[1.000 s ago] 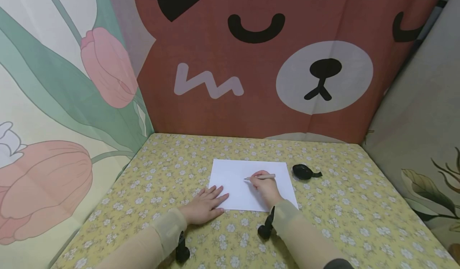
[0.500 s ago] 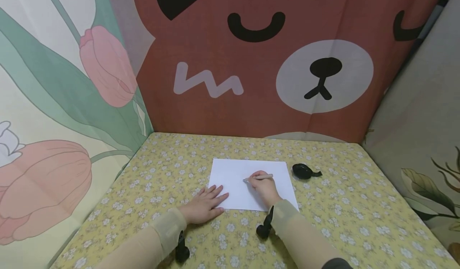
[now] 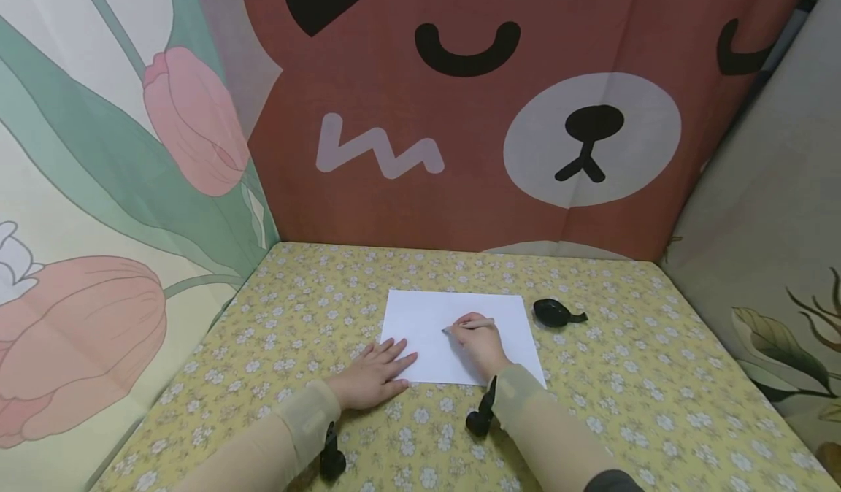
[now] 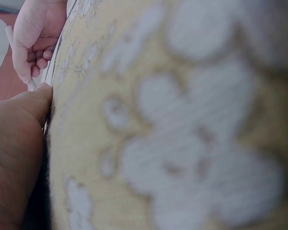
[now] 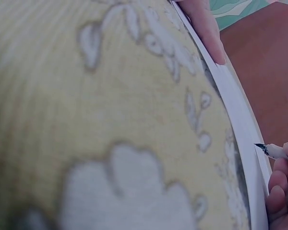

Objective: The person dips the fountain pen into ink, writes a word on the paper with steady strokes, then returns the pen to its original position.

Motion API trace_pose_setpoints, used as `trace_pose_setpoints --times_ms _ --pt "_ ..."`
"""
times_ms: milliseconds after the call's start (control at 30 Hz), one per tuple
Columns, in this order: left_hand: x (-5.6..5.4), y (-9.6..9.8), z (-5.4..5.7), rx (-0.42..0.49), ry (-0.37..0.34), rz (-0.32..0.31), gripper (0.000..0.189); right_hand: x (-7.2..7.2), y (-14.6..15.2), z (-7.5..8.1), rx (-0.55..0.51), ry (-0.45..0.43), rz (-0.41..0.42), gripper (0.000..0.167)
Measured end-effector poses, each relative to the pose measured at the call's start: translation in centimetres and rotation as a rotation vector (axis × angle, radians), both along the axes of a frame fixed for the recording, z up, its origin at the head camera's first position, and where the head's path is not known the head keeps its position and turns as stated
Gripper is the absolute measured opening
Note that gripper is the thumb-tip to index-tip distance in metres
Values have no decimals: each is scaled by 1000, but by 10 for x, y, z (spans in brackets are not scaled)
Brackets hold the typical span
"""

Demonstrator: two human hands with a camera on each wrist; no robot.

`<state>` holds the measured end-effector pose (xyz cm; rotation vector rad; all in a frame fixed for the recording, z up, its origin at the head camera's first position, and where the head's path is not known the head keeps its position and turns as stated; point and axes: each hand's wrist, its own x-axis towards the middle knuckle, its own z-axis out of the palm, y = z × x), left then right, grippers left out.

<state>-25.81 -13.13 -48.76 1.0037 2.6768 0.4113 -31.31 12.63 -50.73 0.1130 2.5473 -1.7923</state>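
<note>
A white sheet of paper [image 3: 420, 313] lies on the table, and I can make out no marks on it. My right hand [image 3: 482, 347] rests on its right half and pinches a slim, light-coloured pen [image 3: 482, 323]. In the right wrist view the dark tip of the pen [image 5: 266, 148] points at the paper [image 5: 237, 108]; whether it touches is hard to tell. My left hand [image 3: 373, 377] lies flat with fingers spread, fingertips on the sheet's lower left corner. The left wrist view shows part of the left hand [image 4: 14, 148] with the right hand [image 4: 38, 28] beyond.
Right of the paper lies a black rounded object [image 3: 552, 314] with a narrow tail; its kind is unclear. A yellow flowered cloth [image 3: 631, 375] covers the table. Behind stands a brown bear-print backdrop [image 3: 460, 207]. Black devices hang under both wrists, such as the left one [image 3: 332, 461].
My right hand and the pen have shifted slightly left across the paper. The left hand keeps its place at the sheet's corner.
</note>
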Motion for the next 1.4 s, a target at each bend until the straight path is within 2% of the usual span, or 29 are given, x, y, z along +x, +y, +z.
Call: trace_pose_setpoints --times_ms 333,700,1400 --pt "-2 -1 -6 -18 3 9 59 3 2 4 -6 -10 -28 15" --pt "-1 0 -3 3 -1 -3 59 5 7 7 -9 -2 -50 14" --pt "-2 -2 -5 4 4 -9 59 5 24 2 5 23 -96 14"
